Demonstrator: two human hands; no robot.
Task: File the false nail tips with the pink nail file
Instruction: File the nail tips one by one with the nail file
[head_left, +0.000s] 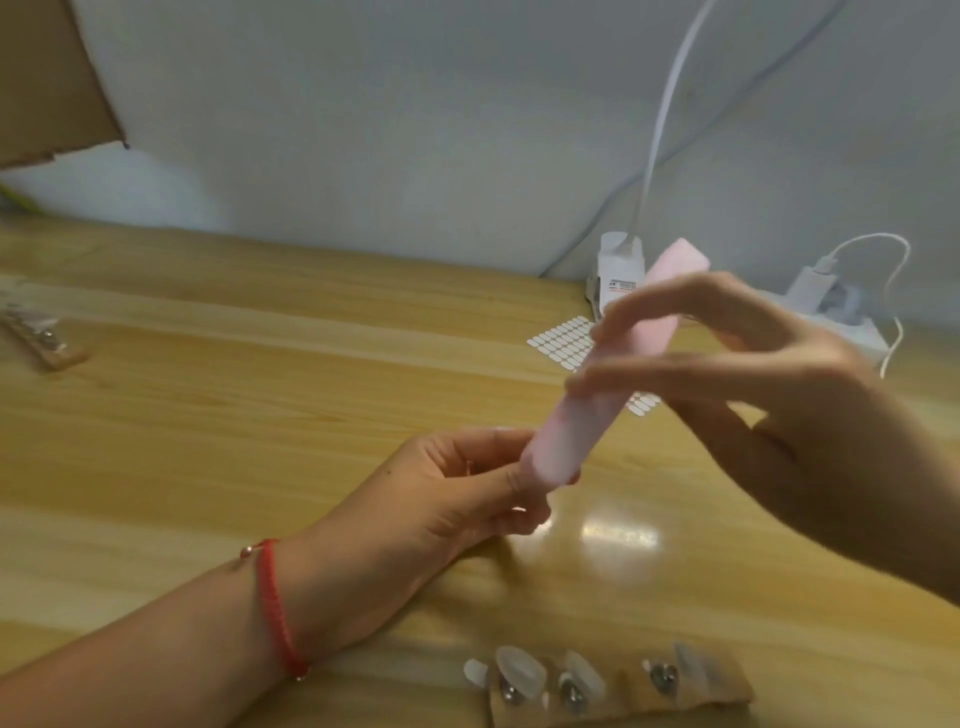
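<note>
The pink nail file (576, 426) is a long block held slanted above the wooden table, with its far end up to the right. My right hand (753, 395) grips it around the middle, fingers blurred. My left hand (467, 493), with a red cord bracelet on the wrist, pinches something at the file's lower end; a false nail tip there is hidden or too blurred to make out. Several clear false nail tips (519, 670) sit on a brown strip with metal studs at the bottom edge.
A sheet of small white adhesive tabs (563, 340) lies behind the file. A white box (618, 265), a power strip with a charger (831, 312) and cables stand at the back right. Another strip with studs (36, 338) lies far left. A cardboard box (47, 78) is at top left.
</note>
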